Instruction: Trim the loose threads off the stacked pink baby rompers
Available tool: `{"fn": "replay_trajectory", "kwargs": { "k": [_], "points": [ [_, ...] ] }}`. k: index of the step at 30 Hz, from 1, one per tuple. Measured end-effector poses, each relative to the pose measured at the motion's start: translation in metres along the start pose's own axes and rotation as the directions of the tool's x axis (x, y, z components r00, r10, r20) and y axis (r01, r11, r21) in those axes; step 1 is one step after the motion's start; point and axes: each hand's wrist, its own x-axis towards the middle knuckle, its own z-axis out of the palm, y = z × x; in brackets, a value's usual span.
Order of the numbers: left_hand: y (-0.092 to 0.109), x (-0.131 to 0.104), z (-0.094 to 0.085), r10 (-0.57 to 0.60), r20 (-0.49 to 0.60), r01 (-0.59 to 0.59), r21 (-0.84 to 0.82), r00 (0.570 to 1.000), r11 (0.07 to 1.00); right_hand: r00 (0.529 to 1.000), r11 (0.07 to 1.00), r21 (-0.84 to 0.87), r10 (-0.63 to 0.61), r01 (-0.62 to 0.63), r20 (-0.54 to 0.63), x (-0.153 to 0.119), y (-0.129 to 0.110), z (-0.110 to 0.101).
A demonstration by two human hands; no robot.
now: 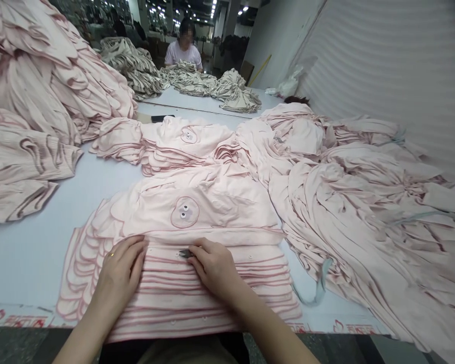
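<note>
A stack of pale pink garments with darker pink edging lies in overlapping layers before me. The top one carries a round patch with two eyes. My right hand is closed around small dark snips, whose tip points left at a small white fastening on the edging. At the left of the stack my left hand, with a ring on one finger, rests on the cloth near the fold; its fingertips press on the fabric.
Pink garment piles stand at the left and right. A second patched stack lies behind. Grey-green garments are at the far end, where a person sits. A blue-grey strip curls at the right.
</note>
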Motion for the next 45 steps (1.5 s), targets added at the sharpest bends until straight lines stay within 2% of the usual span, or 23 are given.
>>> {"fn": "replay_trajectory", "kwargs": {
  "k": [3,7,11,15,20,24,27,32,36,40,43,45],
  "points": [
    [-0.001,-0.002,0.001,0.001,-0.001,-0.001,-0.001,1.000,1.000,1.000,1.000,0.025,-0.012,0.012,0.012,0.003,-0.001,0.005],
    [-0.003,-0.005,0.001,-0.004,-0.026,0.003,-0.009,1.000,1.000,0.999,0.998,0.055,0.024,-0.022,-0.037,0.005,-0.003,0.013],
    [-0.005,-0.005,0.001,0.014,-0.019,-0.014,0.003,1.000,1.000,0.997,0.996,0.084,0.001,0.005,-0.074,0.016,-0.017,0.021],
    [-0.006,-0.006,0.001,0.035,-0.010,-0.034,0.019,0.999,0.999,0.994,0.997,-0.009,-0.078,0.077,-0.079,0.032,-0.033,0.029],
    [-0.005,-0.008,0.000,0.059,0.000,-0.059,0.047,0.998,0.997,0.988,0.989,-0.077,-0.135,0.129,-0.078,0.038,-0.035,0.036],
    [-0.005,-0.010,-0.005,0.050,0.040,-0.051,0.028,0.998,0.998,0.981,0.989,-0.041,-0.145,0.141,-0.128,0.040,-0.035,0.041],
    [-0.004,-0.009,-0.010,0.079,0.090,-0.082,0.037,0.993,0.996,0.984,0.994,-0.011,-0.105,0.105,-0.143,0.040,-0.036,0.041],
    [-0.005,-0.003,-0.010,0.208,0.164,-0.238,0.193,0.964,0.952,0.997,0.999,0.017,0.049,-0.049,-0.058,0.018,-0.025,0.020],
    [-0.017,0.003,-0.005,0.315,0.161,-0.348,0.266,0.935,0.899,0.978,0.966,-0.156,0.208,-0.208,-0.012,-0.018,0.001,-0.004],
    [-0.034,0.013,0.001,0.305,0.215,-0.358,0.288,0.928,0.888,0.949,0.888,-0.346,0.313,-0.304,-0.031,-0.049,0.029,-0.026],
    [-0.046,0.024,0.003,0.289,0.272,-0.361,0.270,0.918,0.893,0.937,0.840,-0.435,0.347,-0.325,-0.031,-0.061,0.045,-0.041],
    [-0.051,0.033,0.002,0.318,0.299,-0.396,0.255,0.900,0.882,0.931,0.817,-0.468,0.363,-0.336,-0.035,-0.066,0.053,-0.049]
  ]
}}
